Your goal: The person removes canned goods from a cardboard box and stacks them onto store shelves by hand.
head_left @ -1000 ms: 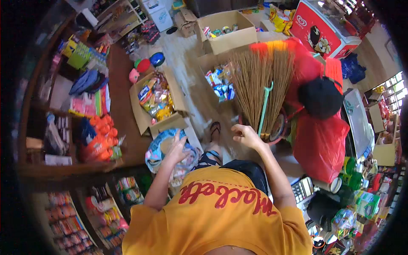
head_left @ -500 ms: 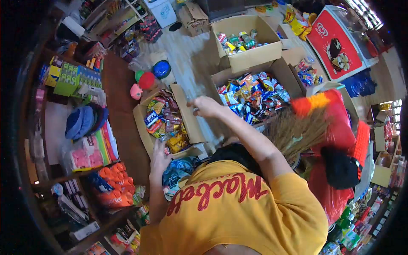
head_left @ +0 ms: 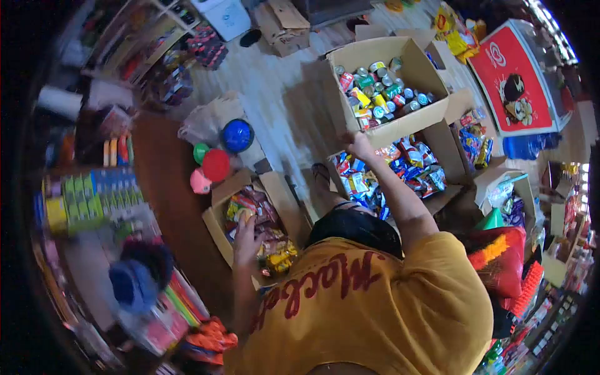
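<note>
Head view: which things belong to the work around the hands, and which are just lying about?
Likely in the work, by nearness:
left hand, at the left carton of packets;
right hand, near the can carton and the snack carton; contact unclear.

Seemingly just lying about:
blue round object;
red round object;
red-fronted freezer.

Floor (head_left: 272,81): pale, wood-look. On it, right of centre: open box of cans (head_left: 409,123), open box of snack packs (head_left: 452,154) just beside it. Left: open box of packets (head_left: 287,201), next to brown shelf (head_left: 176,194). Farther back: brown carton (head_left: 282,28), white bin (head_left: 225,19). Slippered foot (head_left: 320,172) on floor too, blurred. Shelf carries green boxes (head_left: 81,201), blue cap (head_left: 132,285), orange packs (head_left: 211,340); edges blurred, rest hard to read.
</note>
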### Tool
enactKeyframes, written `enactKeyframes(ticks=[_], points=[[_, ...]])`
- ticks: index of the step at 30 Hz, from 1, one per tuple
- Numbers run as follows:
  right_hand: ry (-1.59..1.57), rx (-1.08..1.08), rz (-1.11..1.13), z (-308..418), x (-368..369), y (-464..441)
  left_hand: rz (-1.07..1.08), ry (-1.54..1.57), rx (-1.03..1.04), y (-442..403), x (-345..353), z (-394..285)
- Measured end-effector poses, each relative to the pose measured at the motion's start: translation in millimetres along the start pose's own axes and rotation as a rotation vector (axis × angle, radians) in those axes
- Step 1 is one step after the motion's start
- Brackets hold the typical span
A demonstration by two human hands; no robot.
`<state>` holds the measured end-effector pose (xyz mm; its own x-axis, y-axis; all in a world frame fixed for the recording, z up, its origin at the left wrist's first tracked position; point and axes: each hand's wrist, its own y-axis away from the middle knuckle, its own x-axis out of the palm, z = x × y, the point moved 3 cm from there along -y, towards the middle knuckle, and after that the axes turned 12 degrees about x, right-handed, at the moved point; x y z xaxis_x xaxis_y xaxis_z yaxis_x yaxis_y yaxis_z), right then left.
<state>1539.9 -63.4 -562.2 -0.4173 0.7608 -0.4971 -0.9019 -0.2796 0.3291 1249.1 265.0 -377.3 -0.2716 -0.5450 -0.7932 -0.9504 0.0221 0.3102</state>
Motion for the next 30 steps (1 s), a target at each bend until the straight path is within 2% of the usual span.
enactKeyframes(ticks=[3, 6, 9, 10, 13, 14, 15, 18, 20, 23, 24, 25, 28, 30], points=[[0.198, 0.243, -0.155, 30, -39, -12, 0.072, -0.005, 0.12, -78, -13, -1], [0.248, 0.283, -0.148, 11, -45, -37, 0.109, 0.056, 0.18, -142, -31, -14], [0.256, 0.302, -0.158, -19, -44, -49, 0.217, -0.061, 0.268, -204, -46, -35], [0.225, 0.329, -0.2, -20, -44, -45, 0.314, -0.152, 0.272, -226, -64, -68], [0.153, 0.376, -0.27, -29, -46, -37, 0.346, -0.12, 0.47, -280, -47, -76], [0.136, 0.418, -0.268, -22, -49, -35, 0.473, -0.114, 0.401, -299, -40, -78], [0.119, 0.459, -0.265, -13, -53, -34, 0.5, -0.145, 0.452, -318, -36, -87], [0.231, 0.381, -0.354, -6, -54, -34, 0.565, -0.194, 0.605, -379, -16, -100], [0.291, 0.368, -0.393, -7, -52, -37, 0.486, -0.238, 0.667, -422, -3, -111], [0.204, 0.547, -0.319, 0, -64, -52, 0.308, -0.241, 0.761, -493, 24, -125], [0.079, 0.531, -0.387, -11, -60, -59, 0.238, -0.235, 0.79, -519, 33, -128], [0.075, 0.653, -0.362, -19, -61, -69, 0.203, -0.225, 0.809, -548, 41, -133], [0.013, 0.652, -0.535, -41, -65, -101, 0.138, -0.182, 0.873, -622, 65, -151], [0.045, 0.783, -0.508, -51, -67, -133, 0.13, -0.146, 0.942, -665, 78, -165]])
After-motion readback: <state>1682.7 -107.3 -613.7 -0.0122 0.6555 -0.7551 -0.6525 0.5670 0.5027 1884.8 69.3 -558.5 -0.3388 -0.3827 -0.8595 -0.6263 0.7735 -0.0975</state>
